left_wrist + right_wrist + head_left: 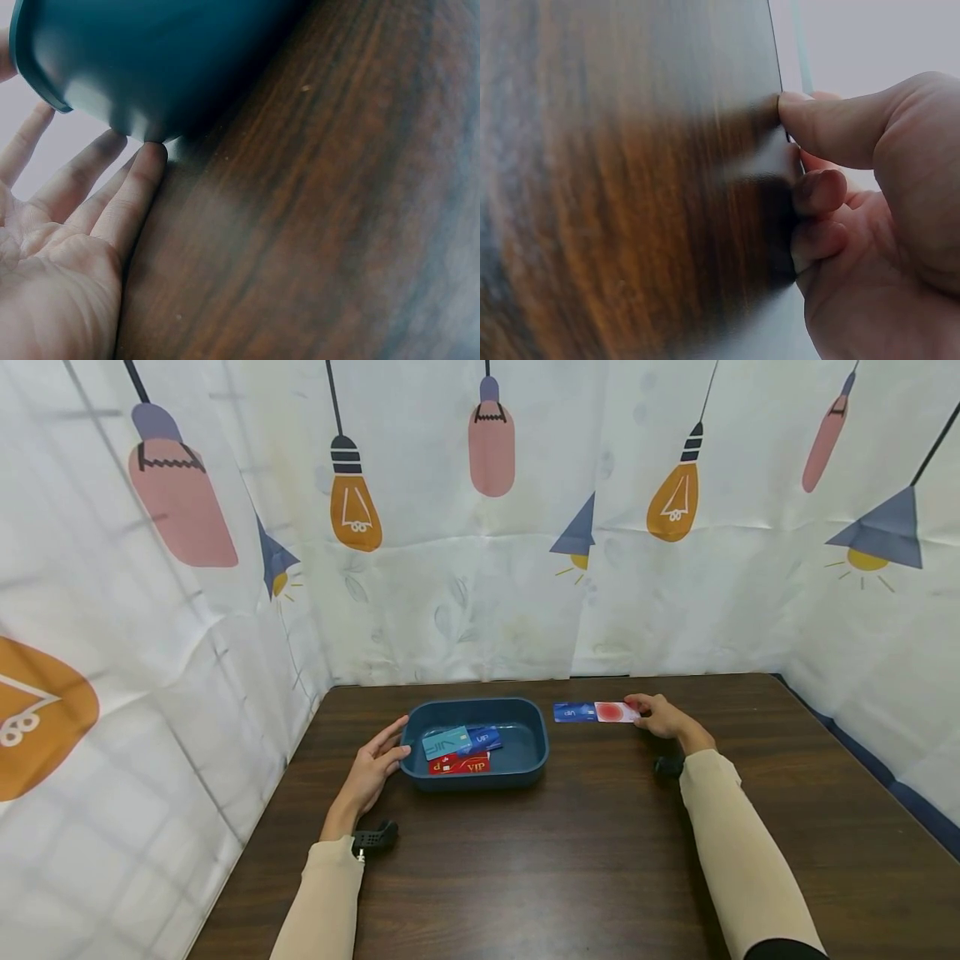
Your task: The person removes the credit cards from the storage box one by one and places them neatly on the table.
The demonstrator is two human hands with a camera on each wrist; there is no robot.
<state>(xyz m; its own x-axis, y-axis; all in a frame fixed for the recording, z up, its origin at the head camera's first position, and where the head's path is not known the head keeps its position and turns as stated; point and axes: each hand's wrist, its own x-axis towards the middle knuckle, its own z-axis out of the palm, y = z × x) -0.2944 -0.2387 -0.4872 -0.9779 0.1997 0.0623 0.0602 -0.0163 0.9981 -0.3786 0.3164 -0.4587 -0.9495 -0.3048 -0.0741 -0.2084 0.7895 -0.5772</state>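
Observation:
A dark blue rectangular plastic bin (pixel 480 782) stands on the table. Inside it lie a teal card (pixel 445 742), a blue card (pixel 487 739) and a red card lettered VIP (pixel 474 763), overlapping one another. My left hand (pixel 372 774) touches the bin's left end, thumb at the rim; the left wrist view shows its fairly straight fingers (pixel 124 202) against the outer wall. Right of the bin, my right hand (pixel 660 717) pinches the right end of a pink-and-white card (pixel 615 712) low over the table. Another blue card (pixel 574 712) adjoins that card's left end.
The dark wooden table (pixel 525 877) ends at the back against a white curtain (pixel 465 610) printed with lamps. Curtain also hangs along both sides. Black wrist devices (pixel 377 837) sit at both wrists, beside beige sleeves (pixel 742 843).

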